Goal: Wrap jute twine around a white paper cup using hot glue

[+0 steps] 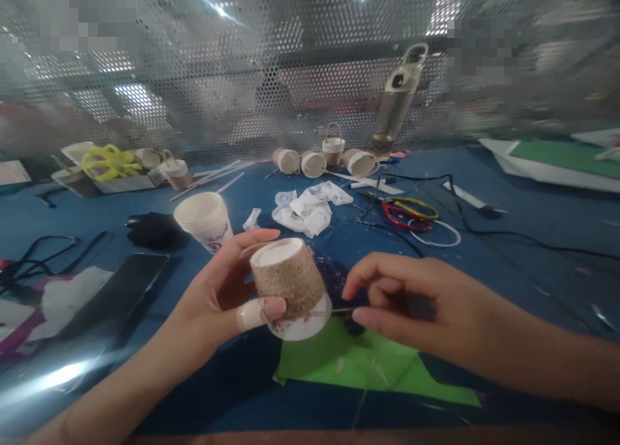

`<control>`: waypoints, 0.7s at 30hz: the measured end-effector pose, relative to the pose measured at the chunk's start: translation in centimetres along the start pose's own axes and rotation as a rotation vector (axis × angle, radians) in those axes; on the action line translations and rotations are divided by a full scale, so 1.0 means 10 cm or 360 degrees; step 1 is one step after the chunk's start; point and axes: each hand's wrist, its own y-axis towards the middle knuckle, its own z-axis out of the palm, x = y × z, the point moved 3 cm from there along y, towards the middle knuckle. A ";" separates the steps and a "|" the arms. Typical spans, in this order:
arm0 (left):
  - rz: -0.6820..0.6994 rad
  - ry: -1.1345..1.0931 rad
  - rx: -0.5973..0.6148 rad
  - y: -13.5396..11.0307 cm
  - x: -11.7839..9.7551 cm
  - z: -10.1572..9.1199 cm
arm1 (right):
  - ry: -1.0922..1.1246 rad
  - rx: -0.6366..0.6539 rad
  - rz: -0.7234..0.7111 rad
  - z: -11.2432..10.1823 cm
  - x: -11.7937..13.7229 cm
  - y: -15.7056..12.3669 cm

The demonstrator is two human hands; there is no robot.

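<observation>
While left hand (220, 296) grips upturned twine-wrapped cup (289, 283), right hand (411, 300) pinches twine end (339, 310) just right of cup's lower rim, w/ strand running sideways.

No legible text anywhere (only a blurred red mark on the white paper cup (204, 220)).

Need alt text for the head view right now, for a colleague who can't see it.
The left hand holds an upturned white paper cup wrapped in brown twine, while the right hand pinches a thin twine strand at its rim, above a green paper sheet on a cluttered blue table.
</observation>
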 end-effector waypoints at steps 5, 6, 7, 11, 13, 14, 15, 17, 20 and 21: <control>-0.0019 -0.0021 -0.0004 0.00 0.00 0.01 | -0.0159 -0.0016 -0.0136 -0.05 -0.08 0.04; -0.0026 -0.0011 0.0004 0.00 0.01 0.00 | -0.0181 -0.0030 -0.0159 -0.05 -0.09 0.04; -0.0038 0.0005 0.0016 0.00 0.01 0.00 | -0.0195 -0.0051 -0.0186 -0.05 -0.10 0.04; -0.0084 0.0041 0.0101 0.00 0.02 0.00 | -0.0199 -0.0144 -0.0323 -0.04 -0.13 0.02; -0.0086 0.0034 0.0145 0.00 0.03 0.00 | -0.0230 -0.0164 -0.0357 -0.03 -0.15 0.01; -0.0084 0.0036 0.0163 0.00 0.03 0.00 | -0.0241 -0.0176 -0.0373 -0.02 -0.16 0.01; -0.0082 0.0043 0.0179 0.00 0.04 -0.01 | -0.0249 -0.0182 -0.0388 -0.01 -0.18 0.01; -0.0083 0.0067 0.0200 0.01 0.05 -0.02 | -0.0260 -0.0189 -0.0412 0.01 -0.21 0.01; -0.0100 0.0089 0.0212 0.00 0.06 -0.03 | -0.0286 -0.0217 -0.0494 0.03 -0.24 0.02; -0.0107 0.0097 0.0214 0.00 0.06 -0.03 | -0.0299 -0.0232 -0.0526 0.03 -0.25 0.02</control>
